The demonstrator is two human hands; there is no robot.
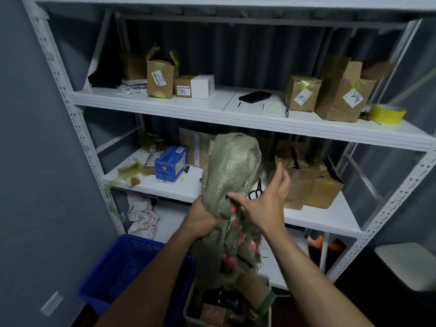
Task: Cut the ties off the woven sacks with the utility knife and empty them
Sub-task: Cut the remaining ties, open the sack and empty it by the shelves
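Observation:
A green woven sack (230, 175) with red print hangs in the air in front of the middle shelf, its mouth pointing down. My left hand (203, 214) grips the sack around its middle. Just to the right of the sack, my right hand (266, 201) is held up with fingers spread and relaxed, its thumb tip close to the fabric. The sack's lower part (233, 253) dangles over a grey bin (195, 312) that holds brown parcels. No utility knife shows in either hand.
A white metal rack (306, 132) carries taped cardboard boxes, a blue box (171, 164), black scissors (256, 191), a phone (254, 96) and a yellow tape roll (387, 113). A blue crate (122, 265) stands at lower left. A grey wall closes the left side.

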